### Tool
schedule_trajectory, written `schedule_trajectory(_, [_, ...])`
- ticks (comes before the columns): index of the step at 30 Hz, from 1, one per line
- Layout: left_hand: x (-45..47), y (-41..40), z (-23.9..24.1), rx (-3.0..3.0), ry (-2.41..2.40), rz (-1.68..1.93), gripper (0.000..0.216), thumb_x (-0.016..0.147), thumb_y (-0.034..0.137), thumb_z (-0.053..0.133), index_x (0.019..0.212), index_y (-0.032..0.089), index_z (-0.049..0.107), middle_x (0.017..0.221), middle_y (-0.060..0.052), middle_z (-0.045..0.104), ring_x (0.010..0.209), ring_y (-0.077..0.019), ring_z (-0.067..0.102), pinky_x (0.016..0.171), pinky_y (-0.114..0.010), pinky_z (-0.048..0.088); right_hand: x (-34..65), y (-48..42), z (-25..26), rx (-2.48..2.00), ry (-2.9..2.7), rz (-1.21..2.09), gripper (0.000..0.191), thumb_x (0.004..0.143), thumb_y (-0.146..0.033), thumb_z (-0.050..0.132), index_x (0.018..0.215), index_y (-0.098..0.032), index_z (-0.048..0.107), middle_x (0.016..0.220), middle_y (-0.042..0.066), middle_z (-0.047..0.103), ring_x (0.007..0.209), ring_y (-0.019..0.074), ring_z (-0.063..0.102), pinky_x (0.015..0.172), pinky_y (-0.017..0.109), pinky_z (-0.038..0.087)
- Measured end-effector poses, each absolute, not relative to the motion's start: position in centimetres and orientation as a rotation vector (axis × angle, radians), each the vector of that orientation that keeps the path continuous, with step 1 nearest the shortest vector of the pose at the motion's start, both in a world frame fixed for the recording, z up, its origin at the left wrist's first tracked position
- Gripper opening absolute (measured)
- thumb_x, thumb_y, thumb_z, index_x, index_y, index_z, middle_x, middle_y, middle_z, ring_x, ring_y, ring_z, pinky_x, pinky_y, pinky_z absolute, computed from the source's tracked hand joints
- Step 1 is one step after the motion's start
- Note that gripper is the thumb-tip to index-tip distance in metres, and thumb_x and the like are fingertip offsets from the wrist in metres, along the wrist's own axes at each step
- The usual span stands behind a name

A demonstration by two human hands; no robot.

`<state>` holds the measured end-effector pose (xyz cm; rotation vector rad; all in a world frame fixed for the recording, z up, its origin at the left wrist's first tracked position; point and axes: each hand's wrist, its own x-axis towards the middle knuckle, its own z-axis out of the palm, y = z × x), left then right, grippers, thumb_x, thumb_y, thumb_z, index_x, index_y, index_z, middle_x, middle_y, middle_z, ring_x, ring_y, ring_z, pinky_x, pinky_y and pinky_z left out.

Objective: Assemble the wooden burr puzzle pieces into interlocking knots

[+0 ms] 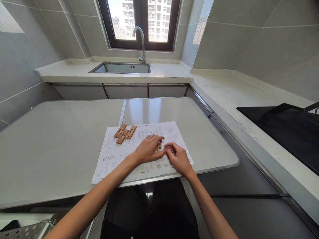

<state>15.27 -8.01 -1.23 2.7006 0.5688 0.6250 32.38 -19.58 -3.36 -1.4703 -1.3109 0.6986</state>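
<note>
A printed paper sheet [113, 157] lies on the table, covered in small diagrams. Over its right half, my left hand [149, 147] reaches with thumb and fingers curved around a small wooden piece [159, 146]. That piece has a cut-out and is mostly hidden by the hand. Just right of it, my right hand [178, 157] has its fingertips pinched together near the left thumb's tip; whatever they hold is too small to make out. Several slotted wooden pieces [122, 135] rest against each other on the sheet's upper left part.
The white table [57, 142] has a seam running back from the sheet. Behind it stand a counter with a sink [119, 68] and a tap [142, 43] under a window. A black object with a handle [279, 122] lies on the right counter [224, 86].
</note>
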Motion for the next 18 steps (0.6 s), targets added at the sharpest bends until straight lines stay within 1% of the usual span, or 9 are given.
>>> schedule_trajectory(3, [14.3, -7.3, -0.8, 2.619, 0.571, 0.615, 0.054, 0.09, 0.051, 0.072, 0.133, 0.023, 0.056, 0.119, -0.011, 0.07, 0.114, -0.0309, 0.066, 0.101, -0.048, 0.052, 32.2, -19.7, -3.1, -1.48, -1.346, 0.684, 0.016, 0.096, -0.034, 0.058, 0.1, -0.023, 0.07, 0.087, 0.004, 0.075, 0.078, 0.0212, 0.069, 0.07, 0.032, 0.054])
schedule_trajectory(7, [12.6, -6.2, -0.5, 2.635, 0.557, 0.582, 0.069, 0.077, 0.063, 0.082, 0.127, 0.022, 0.059, 0.124, -0.013, 0.065, 0.116, -0.0333, 0.062, 0.102, -0.05, 0.051, 32.0, -19.6, -3.0, -1.516, -1.43, 0.628, 0.016, 0.096, -0.034, 0.062, 0.105, -0.023, 0.07, 0.092, 0.004, 0.074, 0.077, 0.0205, 0.066, 0.068, 0.032, 0.052])
schedule_trajectory(11, [11.1, -5.1, -1.1, 2.676, 0.551, 0.579, 0.082, 0.065, 0.074, 0.086, 0.124, 0.022, 0.062, 0.123, -0.014, 0.062, 0.111, -0.0342, 0.06, 0.099, -0.051, 0.051, 31.9, -19.6, -3.3, -1.512, -1.571, 0.545, 0.018, 0.095, -0.033, 0.066, 0.11, -0.025, 0.068, 0.1, 0.006, 0.071, 0.087, 0.0226, 0.065, 0.08, 0.036, 0.053])
schedule_trajectory(13, [10.6, -4.7, -1.5, 2.678, 0.542, 0.564, 0.079, 0.067, 0.074, 0.085, 0.124, 0.023, 0.064, 0.12, -0.013, 0.062, 0.109, -0.0335, 0.06, 0.097, -0.049, 0.052, 31.9, -19.6, -3.5, -1.506, -1.627, 0.538, 0.022, 0.095, -0.033, 0.068, 0.115, -0.026, 0.068, 0.102, 0.006, 0.069, 0.09, 0.0231, 0.065, 0.085, 0.037, 0.054])
schedule_trajectory(15, [10.3, -4.5, -1.8, 2.666, 0.527, 0.551, 0.072, 0.071, 0.071, 0.084, 0.122, 0.024, 0.065, 0.115, -0.012, 0.063, 0.107, -0.0323, 0.061, 0.094, -0.046, 0.052, 31.9, -19.6, -3.6, -1.516, -1.659, 0.537, 0.027, 0.094, -0.034, 0.072, 0.119, -0.026, 0.067, 0.103, 0.006, 0.068, 0.091, 0.0235, 0.064, 0.085, 0.037, 0.054])
schedule_trajectory(18, [10.1, -4.6, -1.8, 2.613, 0.517, 0.533, 0.063, 0.075, 0.063, 0.085, 0.118, 0.022, 0.066, 0.102, -0.008, 0.065, 0.097, -0.0288, 0.063, 0.087, -0.043, 0.051, 31.8, -19.7, -3.7, -1.549, -1.7, 0.52, 0.026, 0.091, -0.036, 0.076, 0.114, -0.026, 0.068, 0.103, 0.006, 0.067, 0.093, 0.0249, 0.064, 0.083, 0.037, 0.053])
